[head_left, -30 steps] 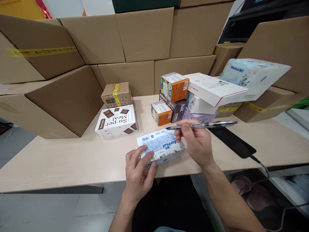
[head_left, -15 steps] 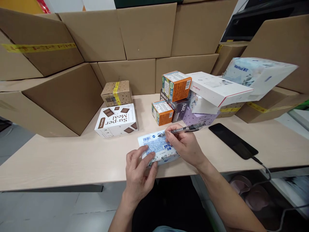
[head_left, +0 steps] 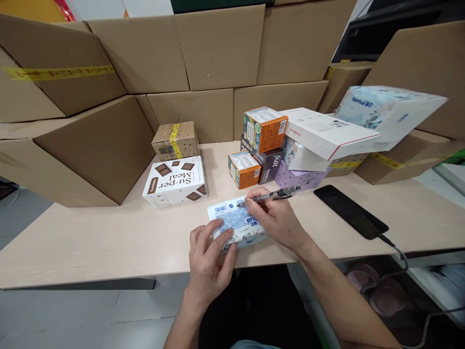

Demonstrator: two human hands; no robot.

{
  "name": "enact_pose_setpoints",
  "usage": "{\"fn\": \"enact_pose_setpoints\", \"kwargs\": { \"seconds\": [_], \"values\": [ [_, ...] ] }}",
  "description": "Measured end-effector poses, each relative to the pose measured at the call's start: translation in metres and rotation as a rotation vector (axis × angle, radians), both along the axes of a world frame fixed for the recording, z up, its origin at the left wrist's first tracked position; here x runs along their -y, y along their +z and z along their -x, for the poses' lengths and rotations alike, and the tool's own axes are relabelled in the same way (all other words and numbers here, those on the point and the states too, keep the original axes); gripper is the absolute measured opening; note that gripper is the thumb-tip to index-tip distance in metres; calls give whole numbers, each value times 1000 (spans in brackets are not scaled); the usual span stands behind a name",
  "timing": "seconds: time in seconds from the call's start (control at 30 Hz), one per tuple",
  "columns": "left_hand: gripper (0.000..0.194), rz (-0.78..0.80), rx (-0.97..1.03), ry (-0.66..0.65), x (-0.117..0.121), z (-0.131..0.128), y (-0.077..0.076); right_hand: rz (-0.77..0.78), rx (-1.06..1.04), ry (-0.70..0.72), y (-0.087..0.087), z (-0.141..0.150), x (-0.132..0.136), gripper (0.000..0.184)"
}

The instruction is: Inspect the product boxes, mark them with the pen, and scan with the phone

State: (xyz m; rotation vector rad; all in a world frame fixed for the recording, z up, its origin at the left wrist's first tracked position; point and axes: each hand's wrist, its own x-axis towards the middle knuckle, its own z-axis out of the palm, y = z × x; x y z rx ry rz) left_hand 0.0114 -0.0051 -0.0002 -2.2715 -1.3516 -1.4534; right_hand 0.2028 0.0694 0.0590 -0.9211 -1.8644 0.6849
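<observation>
A white and blue tissue pack (head_left: 236, 218), printed with small text and a barcode, lies flat near the table's front edge. My left hand (head_left: 210, 257) grips its near left side, fingertips on the top face and thumb at the front. Between the fingers of my right hand (head_left: 278, 215) is a pen (head_left: 274, 194), gripped in a writing hold. The pen's tip is at the pack's printed top face, right of the barcode; I cannot tell whether it touches. My right hand covers the pack's right end.
A white Su-per Meal box (head_left: 176, 182) stands left, before a small brown carton (head_left: 176, 140). Behind the pack are orange boxes (head_left: 244, 170) and a stack with a white flat box (head_left: 329, 131). A cabled phone (head_left: 350, 212) lies right. Large cardboard boxes (head_left: 218, 48) wall the back.
My right hand and the pen have shifted slightly left over the pack. My left hand and the pack are where they were.
</observation>
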Motion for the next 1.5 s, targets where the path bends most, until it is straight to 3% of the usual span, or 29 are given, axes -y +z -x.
{"fn": "enact_pose_setpoints", "kwargs": {
  "seconds": [0.13,0.23,0.33,0.4,0.47,0.6,0.77,0.9,1.07,1.2,1.3,1.4,1.5],
  "values": [
    [34,-6,-5,-5,0,1,0,14,-80,-35,-2,2,2,21],
    [34,-4,-1,-5,0,1,0,90,-280,-105,-5,0,7,20],
    [34,10,12,-2,0,0,1,97,-515,-188,-4,-12,13,21],
    [34,13,18,-7,0,0,1,80,-527,-257,-3,-29,17,23],
    [35,14,23,-8,0,0,1,120,-308,-317,-2,-48,19,26],
    [35,12,21,1,1,-1,1,252,375,-295,-7,-76,17,30],
    [34,1,19,5,-1,-1,0,310,808,-452,-18,-68,5,26],
    [35,2,25,11,-2,-1,-1,322,904,-508,-24,-57,-2,26],
    [34,0,16,17,-1,-1,-1,287,842,-547,-33,-60,1,32],
    [34,0,14,16,0,-1,0,149,712,-667,-39,-86,13,42],
    [34,5,14,10,0,-1,1,80,815,-872,-36,-125,19,62],
    [33,3,18,14,-1,-1,1,256,941,-971,-31,-168,19,78],
    [34,6,26,15,-1,-2,0,469,938,-907,-32,-198,14,84]
  ]
}}
